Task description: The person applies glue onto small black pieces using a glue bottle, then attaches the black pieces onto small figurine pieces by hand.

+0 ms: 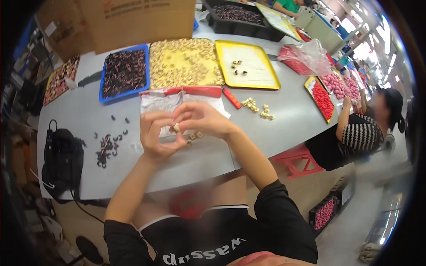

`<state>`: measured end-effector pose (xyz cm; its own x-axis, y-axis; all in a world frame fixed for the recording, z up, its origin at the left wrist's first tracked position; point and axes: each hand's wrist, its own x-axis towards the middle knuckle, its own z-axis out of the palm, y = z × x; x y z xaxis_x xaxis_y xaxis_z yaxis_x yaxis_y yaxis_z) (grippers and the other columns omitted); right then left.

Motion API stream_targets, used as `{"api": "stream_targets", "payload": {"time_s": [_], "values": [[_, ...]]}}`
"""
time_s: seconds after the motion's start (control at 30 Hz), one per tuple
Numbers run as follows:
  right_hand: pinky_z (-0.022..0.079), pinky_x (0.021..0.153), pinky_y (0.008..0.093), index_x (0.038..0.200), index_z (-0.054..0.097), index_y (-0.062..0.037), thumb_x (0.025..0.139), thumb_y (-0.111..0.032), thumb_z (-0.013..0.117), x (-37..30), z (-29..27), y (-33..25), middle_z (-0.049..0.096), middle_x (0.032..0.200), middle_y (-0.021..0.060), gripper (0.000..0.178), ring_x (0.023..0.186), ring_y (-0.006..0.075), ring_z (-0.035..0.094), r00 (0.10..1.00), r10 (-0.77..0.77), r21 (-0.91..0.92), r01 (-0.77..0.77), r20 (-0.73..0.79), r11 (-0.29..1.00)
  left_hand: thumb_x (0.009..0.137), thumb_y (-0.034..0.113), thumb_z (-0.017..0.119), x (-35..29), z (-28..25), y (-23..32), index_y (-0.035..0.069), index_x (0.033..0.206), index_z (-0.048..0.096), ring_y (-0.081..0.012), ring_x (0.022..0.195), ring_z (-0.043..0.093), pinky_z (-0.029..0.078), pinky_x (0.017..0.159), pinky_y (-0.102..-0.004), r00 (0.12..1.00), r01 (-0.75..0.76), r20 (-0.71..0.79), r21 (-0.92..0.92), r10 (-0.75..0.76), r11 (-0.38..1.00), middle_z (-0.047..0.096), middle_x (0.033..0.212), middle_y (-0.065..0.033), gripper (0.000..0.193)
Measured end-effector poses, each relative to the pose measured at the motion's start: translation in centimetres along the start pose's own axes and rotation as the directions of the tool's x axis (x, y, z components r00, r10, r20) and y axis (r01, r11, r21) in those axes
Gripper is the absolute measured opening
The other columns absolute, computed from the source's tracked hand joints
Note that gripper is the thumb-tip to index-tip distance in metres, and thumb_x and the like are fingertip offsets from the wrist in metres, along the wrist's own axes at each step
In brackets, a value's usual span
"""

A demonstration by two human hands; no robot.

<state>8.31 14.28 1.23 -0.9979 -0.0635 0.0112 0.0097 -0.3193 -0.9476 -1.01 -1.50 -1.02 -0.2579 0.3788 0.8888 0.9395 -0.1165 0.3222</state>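
Two hands working a small cream-coloured piece above a grey table.
Left hand [155,135] and right hand [199,117] meet, fingertips pinched together on the cream piece [176,128]; loose cream pieces [195,134] lie just below the right hand on the table [80,111].

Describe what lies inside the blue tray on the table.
The blue tray is filled edge to edge with small dark pieces, some flecked pink or red. The pile hides the tray floor, so nothing beneath it can be seen.
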Motion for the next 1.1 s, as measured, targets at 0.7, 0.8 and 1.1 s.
{"api": "stream_targets", "payload": {"time_s": [0.7,0.8,1.1], "values": [[0.048,0.084,0.0306,0.109,0.051,-0.0017,0.087,-0.015,0.066,0.9,-0.7,1.2,0.065,0.098,0.0097,0.030,0.092,0.0180,0.062,0.989,-0.144,0.255,0.138,0.006,0.957,0.063,-0.006,0.078,0.5,0.7,0.0,0.005,0.089,0.067,-0.0231,0.078,0.061,0.050,0.067,-0.0312,0.989,-0.073,-0.126,0.021,0.075,0.997,0.067,0.090,-0.0081,0.030],[0.051,0.084,0.0283,0.111,0.055,0.0013,0.088,-0.013,0.065,1.0,-0.6,1.4,0.064,0.099,0.0088,0.028,0.094,0.0135,0.062,0.988,-0.153,0.259,0.152,-0.013,0.954,0.063,-0.006,0.078,0.4,0.7,-0.2,0.005,0.086,0.067,-0.0230,0.077,0.061,0.049,0.066,-0.0312,0.990,-0.066,-0.120,0.037,0.070,0.997,0.067,0.090,-0.0087,0.027],[0.049,0.083,0.0288,0.101,0.062,0.0002,0.087,-0.008,0.065,0.4,0.4,1.1,0.064,0.099,0.0068,0.017,0.092,0.0140,0.061,0.960,-0.207,-0.104,0.190,-0.187,0.976,0.062,-0.007,0.078,0.3,0.4,0.1,0.005,0.081,0.068,-0.0220,0.076,0.060,0.048,0.064,-0.0299,0.991,-0.062,-0.118,0.058,0.068,0.996,0.067,0.087,-0.0073,0.025]]}}
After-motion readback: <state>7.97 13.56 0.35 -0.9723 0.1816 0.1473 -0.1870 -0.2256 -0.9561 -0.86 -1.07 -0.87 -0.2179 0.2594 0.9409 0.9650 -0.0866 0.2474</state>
